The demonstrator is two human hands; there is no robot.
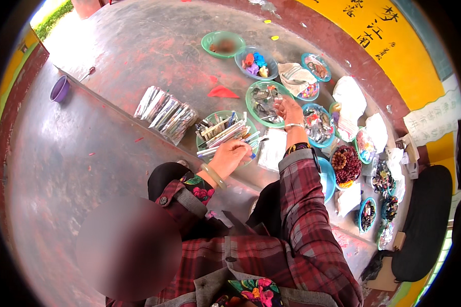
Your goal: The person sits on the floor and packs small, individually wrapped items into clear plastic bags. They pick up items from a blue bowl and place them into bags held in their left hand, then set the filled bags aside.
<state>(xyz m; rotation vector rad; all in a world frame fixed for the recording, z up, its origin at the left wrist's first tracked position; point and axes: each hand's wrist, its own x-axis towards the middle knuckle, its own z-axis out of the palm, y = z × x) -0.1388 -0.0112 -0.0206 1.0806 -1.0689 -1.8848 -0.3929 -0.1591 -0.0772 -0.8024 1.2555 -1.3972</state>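
My left hand [232, 155] is closed over the near edge of a green basin [200, 127] piled with loose pens [225, 130]. A blue-ended pen [252, 155] shows at its fingertips. Farther to the right, my right hand [290, 110] reaches to the right rim of another green basin [250, 108]. That basin holds small dark and silvery pieces [265, 104], too small to name. Its fingers are bent together, and what they pinch, if anything, is hidden. Between the two hands lies a white stack of clear plastic sleeves [272, 149]. Bundles of pens in clear sleeves [165, 113] lie left of the pen basin.
On the right stand a blue basin of small wrapped items [317, 126], dark red beads [346, 165] and white bags [349, 100]. Behind are a basin of colourful pieces [256, 63] and a blurred green basin [223, 44]. A step edge [107, 104] crosses the floor; a purple basin [60, 89] sits left.
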